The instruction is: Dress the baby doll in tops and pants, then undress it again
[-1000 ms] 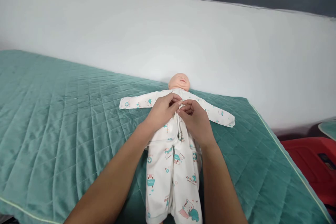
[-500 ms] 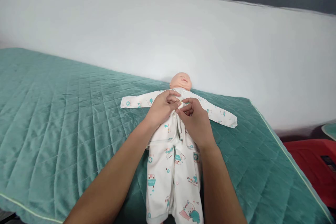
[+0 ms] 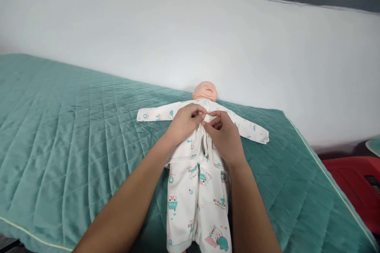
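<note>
A baby doll (image 3: 204, 90) lies on its back, dressed in a white printed shirt (image 3: 190, 146) and matching trousers (image 3: 184, 201). Both sleeves stretch out to the sides. My left hand (image 3: 187, 121) pinches the shirt's front edge at the chest. Facing it, my right hand (image 3: 221, 128) pinches the other front edge, fingertips almost meeting the left ones. Below my hands the shirt front parts in a narrow gap. Whatever fastener sits between my fingertips is mostly hidden.
A green quilted cover (image 3: 74, 138) spreads under the doll. Behind it rises a white wall (image 3: 148, 35) with a dark band along the top. Beyond the cover's right edge stands a red plastic object (image 3: 353, 182).
My right fingers have shifted slightly at the shirt front, and the left fingertips have reached a little closer to them. The doll stays in place.
</note>
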### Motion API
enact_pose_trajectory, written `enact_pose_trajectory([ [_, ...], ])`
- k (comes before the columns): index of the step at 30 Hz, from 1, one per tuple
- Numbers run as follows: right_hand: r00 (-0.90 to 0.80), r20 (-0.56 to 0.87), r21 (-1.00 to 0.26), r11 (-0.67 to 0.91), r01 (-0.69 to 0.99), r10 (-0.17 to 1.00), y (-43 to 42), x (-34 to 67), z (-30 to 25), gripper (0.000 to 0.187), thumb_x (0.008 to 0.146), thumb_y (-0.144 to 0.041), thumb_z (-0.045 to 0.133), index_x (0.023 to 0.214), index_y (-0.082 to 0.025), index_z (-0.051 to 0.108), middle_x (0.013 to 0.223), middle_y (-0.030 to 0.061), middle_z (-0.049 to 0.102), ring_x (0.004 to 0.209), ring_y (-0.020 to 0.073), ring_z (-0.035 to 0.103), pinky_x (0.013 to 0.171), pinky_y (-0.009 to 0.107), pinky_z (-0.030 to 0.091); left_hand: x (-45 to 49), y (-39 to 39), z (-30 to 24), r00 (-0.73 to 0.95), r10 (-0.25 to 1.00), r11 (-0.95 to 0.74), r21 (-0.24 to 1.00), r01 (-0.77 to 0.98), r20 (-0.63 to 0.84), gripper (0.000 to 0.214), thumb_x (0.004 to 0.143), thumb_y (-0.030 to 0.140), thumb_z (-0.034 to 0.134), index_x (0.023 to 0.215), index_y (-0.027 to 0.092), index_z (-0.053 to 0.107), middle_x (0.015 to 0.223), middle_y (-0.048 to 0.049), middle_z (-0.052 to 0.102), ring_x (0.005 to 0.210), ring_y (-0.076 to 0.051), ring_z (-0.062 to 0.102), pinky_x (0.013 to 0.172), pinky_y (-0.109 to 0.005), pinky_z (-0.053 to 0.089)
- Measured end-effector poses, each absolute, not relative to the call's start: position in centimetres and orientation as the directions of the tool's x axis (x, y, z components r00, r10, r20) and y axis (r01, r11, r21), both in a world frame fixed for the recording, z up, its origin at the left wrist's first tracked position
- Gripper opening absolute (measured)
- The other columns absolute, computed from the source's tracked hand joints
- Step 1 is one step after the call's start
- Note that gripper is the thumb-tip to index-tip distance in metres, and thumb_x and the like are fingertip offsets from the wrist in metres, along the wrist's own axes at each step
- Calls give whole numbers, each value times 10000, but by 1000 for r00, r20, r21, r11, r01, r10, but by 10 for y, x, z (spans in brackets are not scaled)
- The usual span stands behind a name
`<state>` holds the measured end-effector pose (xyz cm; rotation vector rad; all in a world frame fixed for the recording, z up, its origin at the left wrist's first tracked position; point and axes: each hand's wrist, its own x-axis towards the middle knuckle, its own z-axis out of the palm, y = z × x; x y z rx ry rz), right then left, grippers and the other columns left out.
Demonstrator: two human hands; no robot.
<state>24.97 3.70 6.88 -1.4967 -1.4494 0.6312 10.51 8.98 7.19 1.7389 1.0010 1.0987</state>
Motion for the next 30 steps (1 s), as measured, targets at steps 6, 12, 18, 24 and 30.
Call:
enact_pose_trajectory([
  [6,286,316,-847,133,514,905,42,254,63,189,892,-398,594,887,-227,673,809,8,667,746,171,582,725,320,453,106,90,73,293,901,-406,863,301,321,128,872,185,582,874,207,708,907,-26,656,873,-171,611,816,-299,469],
  [12,290,329,-845,142,516,899,45,256,62,170,855,-363,616,832,-229,717,830,24,675,759,183,578,763,337,462,106,88,75,301,904,-395,861,320,303,105,873,204,592,868,200,696,906,-25,641,850,-167,600,821,-306,471],
  [18,289,279,-879,122,461,916,43,256,63,163,838,-355,633,830,-219,723,819,22,679,747,175,567,748,329,451,102,89,74,352,895,-385,872,303,273,98,841,192,624,922,196,680,910,-14,610,791,-141,559,769,-280,472],
  [24,246,263,-881,128,455,933,42,255,66,166,831,-359,640,836,-221,733,796,11,652,737,171,551,724,317,440,101,88,78,373,888,-400,849,345,267,83,833,158,603,887,197,654,917,-16,596,788,-142,546,746,-281,458],
  [30,260,260,-887,123,445,930,41,254,65,159,826,-353,650,834,-216,730,795,6,650,722,159,532,714,309,427,99,88,78,387,891,-369,877,308,239,34,838,170,602,862,193,610,862,-8,589,773,-144,534,733,-284,435],
])
